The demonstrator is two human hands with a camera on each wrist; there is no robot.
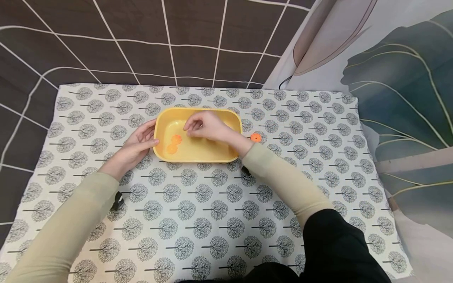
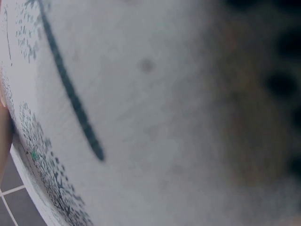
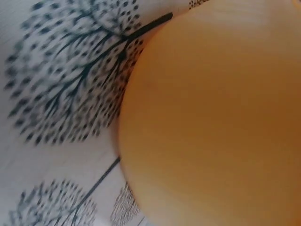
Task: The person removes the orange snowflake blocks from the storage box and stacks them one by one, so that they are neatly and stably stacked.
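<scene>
A yellow plastic tub (image 1: 216,151) lies on the cloth, its long side across the head view. Two orange flower-shaped pieces (image 1: 176,139) lie inside near its left end, one partly over the other. My left hand (image 1: 136,145) is at the tub's left end, thumb tip and fingertips right at the rim. Over the tub's middle is my right hand (image 1: 207,125), palm down, fingers bent toward the thumb; I cannot tell if something is between them. The right wrist view shows the tub's yellow wall (image 3: 211,117) close up; neither wrist view shows fingers at work.
Right of the tub, an orange flower-shaped piece (image 1: 256,137) with a dark centre lies on the tree-print cloth (image 1: 219,208). A dark gridded covering (image 1: 194,43) stands behind the table, and a leaf-patterned curtain (image 1: 407,98) hangs at the right.
</scene>
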